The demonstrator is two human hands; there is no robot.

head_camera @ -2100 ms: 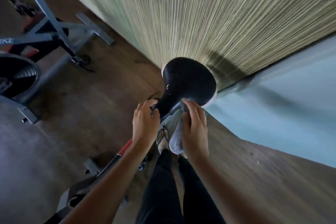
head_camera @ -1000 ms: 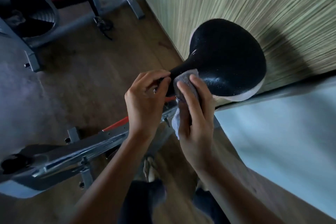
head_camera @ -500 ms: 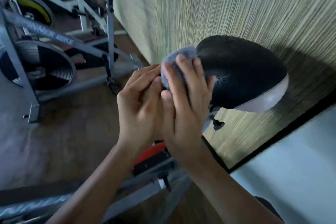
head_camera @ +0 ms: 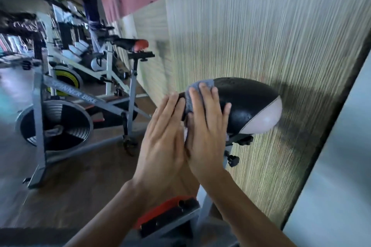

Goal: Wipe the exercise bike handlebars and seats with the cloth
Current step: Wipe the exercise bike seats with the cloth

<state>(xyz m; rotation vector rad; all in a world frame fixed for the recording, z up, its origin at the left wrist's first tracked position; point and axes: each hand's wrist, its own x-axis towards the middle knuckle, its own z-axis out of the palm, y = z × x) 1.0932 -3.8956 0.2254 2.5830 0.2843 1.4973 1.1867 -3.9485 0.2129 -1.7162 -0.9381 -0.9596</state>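
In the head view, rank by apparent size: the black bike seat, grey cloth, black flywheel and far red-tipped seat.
1. Black bike seat, nearest the camera.
2. Black flywheel, slightly smaller.
3-4. Grey cloth and far red-tipped seat: unsure; the right hand hides much cloth.

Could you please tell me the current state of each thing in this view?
seat: mounted on its post, nose wrapped, rear bare.
cloth: draped over the seat's nose, pressed under the right hand.
right hand: fingers straight, flat on the cloth.
left hand: fingers straight, against the seat's nose.
grey bike: upright, no rider.
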